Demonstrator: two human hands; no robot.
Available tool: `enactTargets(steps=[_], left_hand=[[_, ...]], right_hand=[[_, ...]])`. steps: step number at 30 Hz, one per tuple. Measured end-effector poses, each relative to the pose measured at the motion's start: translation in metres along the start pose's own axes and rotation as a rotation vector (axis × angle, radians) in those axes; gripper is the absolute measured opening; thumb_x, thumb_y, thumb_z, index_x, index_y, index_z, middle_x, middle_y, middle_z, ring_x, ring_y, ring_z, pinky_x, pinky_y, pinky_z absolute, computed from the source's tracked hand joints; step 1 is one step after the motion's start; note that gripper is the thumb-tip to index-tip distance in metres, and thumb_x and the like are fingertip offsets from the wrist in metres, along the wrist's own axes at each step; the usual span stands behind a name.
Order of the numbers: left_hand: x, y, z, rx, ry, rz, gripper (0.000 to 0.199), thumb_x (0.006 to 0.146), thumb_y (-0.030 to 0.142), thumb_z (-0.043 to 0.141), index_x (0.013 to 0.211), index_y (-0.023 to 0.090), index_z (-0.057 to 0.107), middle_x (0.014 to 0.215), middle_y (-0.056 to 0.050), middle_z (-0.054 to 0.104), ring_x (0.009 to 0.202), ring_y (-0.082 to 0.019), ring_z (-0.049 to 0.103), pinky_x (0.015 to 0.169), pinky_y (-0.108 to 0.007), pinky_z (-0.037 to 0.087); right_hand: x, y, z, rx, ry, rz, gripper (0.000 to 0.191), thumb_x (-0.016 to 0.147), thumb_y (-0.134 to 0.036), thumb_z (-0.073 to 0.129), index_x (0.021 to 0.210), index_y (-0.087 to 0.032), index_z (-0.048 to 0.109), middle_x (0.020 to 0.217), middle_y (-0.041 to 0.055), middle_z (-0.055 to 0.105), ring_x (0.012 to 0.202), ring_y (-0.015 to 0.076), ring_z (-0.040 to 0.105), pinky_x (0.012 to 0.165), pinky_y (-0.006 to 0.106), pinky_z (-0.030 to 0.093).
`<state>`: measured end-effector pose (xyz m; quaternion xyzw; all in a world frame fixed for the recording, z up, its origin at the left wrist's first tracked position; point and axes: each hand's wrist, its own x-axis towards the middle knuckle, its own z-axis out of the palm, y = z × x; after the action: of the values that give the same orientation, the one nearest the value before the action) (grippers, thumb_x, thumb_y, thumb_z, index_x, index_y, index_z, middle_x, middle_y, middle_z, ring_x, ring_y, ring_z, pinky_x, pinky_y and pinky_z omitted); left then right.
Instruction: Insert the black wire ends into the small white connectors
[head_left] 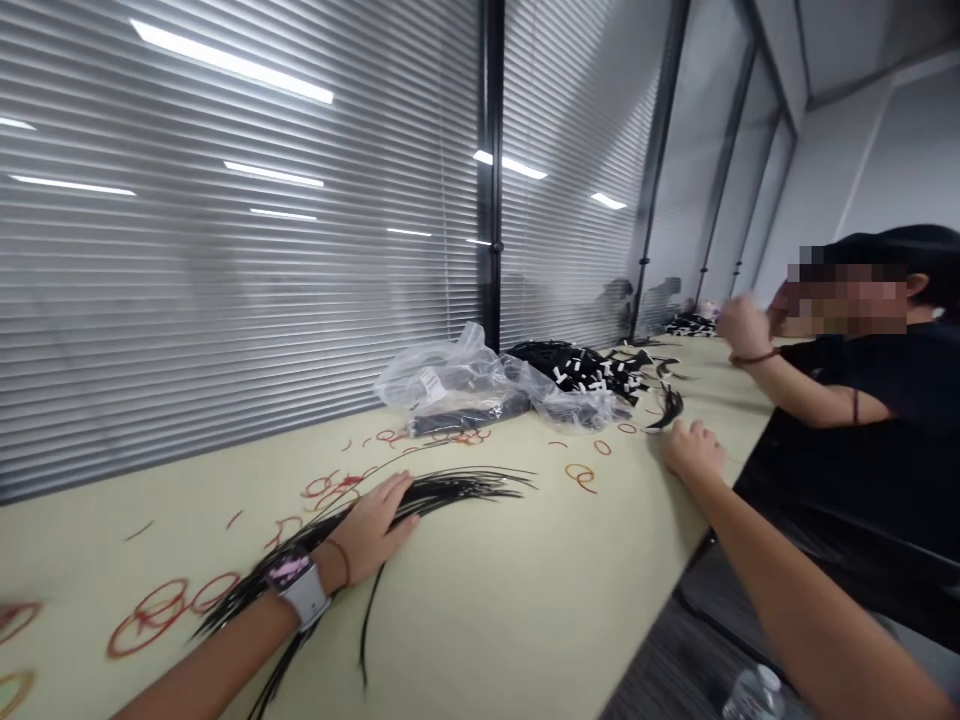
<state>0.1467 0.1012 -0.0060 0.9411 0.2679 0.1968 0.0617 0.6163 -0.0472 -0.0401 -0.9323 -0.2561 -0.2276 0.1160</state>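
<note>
Black wires (457,492) fanned out under the left hand (367,530), palm down and fingers spread on them, not gripping; the right hand (694,450) rests open on the table (480,620), just beside a small wire bunch (666,408).

Big loose sheaf of thin black cords (442,494), long and springy, lying flat and fanning out with the tips toward 3 o'clock and the other end trailing off toward 7 o'clock, a few strands straying on their own. The left hand (367,530) is pressed on top. A smaller curved black bunch (667,408) sits just off the right hand's (694,448) 11 o'clock.
</note>
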Motion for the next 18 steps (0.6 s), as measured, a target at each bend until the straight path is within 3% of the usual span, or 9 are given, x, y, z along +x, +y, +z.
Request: enactTargets(steps=[3, 7, 10, 13, 15, 17, 18], left_hand=[[-0.002, 0.004, -0.004, 0.021, 0.038, 0.038, 0.050, 0.081, 0.040, 0.037, 0.122, 0.013, 0.042, 0.132, -0.014, 0.036, 0.123, -0.025, 0.029, 0.104, -0.041, 0.020], [0.000, 0.012, -0.021, 0.041, 0.095, 0.070, 0.050, 0.072, 0.040, 0.053, 0.115, 0.015, 0.049, 0.134, -0.014, 0.032, 0.125, -0.028, 0.023, 0.104, -0.049, 0.007], [-0.006, 0.029, -0.046, 0.039, 0.173, 0.015, 0.053, 0.075, 0.045, 0.048, 0.117, 0.013, 0.046, 0.134, -0.016, 0.030, 0.125, -0.030, 0.022, 0.102, -0.052, 0.011], [-0.036, 0.070, -0.084, 0.015, 0.216, -0.016, 0.048, 0.084, 0.042, 0.031, 0.121, 0.013, 0.042, 0.128, -0.014, 0.039, 0.119, -0.023, 0.035, 0.099, -0.041, 0.029], [-0.071, 0.106, -0.112, -0.047, 0.139, 0.122, 0.042, 0.081, 0.038, 0.041, 0.119, 0.020, 0.046, 0.123, -0.006, 0.046, 0.112, -0.020, 0.042, 0.098, -0.035, 0.033], [-0.114, 0.140, -0.133, -0.149, 0.032, 0.252, 0.028, 0.080, 0.026, 0.042, 0.102, 0.027, 0.059, 0.108, 0.000, 0.058, 0.102, -0.020, 0.050, 0.098, -0.034, 0.033], [-0.134, 0.153, -0.140, -0.236, 0.050, 0.185, 0.025, 0.078, 0.024, 0.045, 0.096, 0.028, 0.062, 0.100, 0.001, 0.061, 0.098, -0.020, 0.053, 0.097, -0.034, 0.035]], right_hand=[[-0.017, -0.006, -0.013, -0.001, -0.008, -0.169, 0.022, 0.079, -0.012, 0.040, 0.094, -0.009, 0.056, 0.096, 0.0159, 0.052, 0.094, 0.0255, 0.049, 0.077, 0.040, 0.037], [-0.032, -0.031, -0.041, 0.038, 0.091, -0.418, 0.021, 0.081, -0.017, 0.045, 0.100, -0.013, 0.052, 0.109, 0.0081, 0.049, 0.100, 0.0194, 0.045, 0.085, 0.039, 0.034], [-0.033, -0.065, -0.076, 0.124, 0.214, -0.537, 0.022, 0.081, -0.017, 0.044, 0.101, -0.010, 0.052, 0.112, 0.0107, 0.047, 0.101, 0.0211, 0.044, 0.084, 0.039, 0.035], [-0.034, -0.104, -0.130, 0.271, 0.371, -0.650, 0.026, 0.082, -0.015, 0.038, 0.103, -0.008, 0.051, 0.112, 0.0159, 0.047, 0.100, 0.0229, 0.044, 0.084, 0.036, 0.035], [-0.043, -0.126, -0.176, 0.392, 0.483, -0.731, 0.028, 0.083, -0.019, 0.036, 0.106, -0.010, 0.050, 0.114, 0.0141, 0.046, 0.103, 0.0218, 0.042, 0.088, 0.034, 0.033], [-0.061, -0.137, -0.228, 0.521, 0.593, -0.791, 0.030, 0.084, -0.022, 0.036, 0.110, -0.012, 0.045, 0.116, 0.0116, 0.045, 0.108, 0.0202, 0.039, 0.092, 0.032, 0.031], [-0.072, -0.138, -0.254, 0.586, 0.650, -0.803, 0.031, 0.085, -0.024, 0.034, 0.113, -0.014, 0.042, 0.117, 0.0108, 0.044, 0.110, 0.0193, 0.038, 0.093, 0.032, 0.031]])
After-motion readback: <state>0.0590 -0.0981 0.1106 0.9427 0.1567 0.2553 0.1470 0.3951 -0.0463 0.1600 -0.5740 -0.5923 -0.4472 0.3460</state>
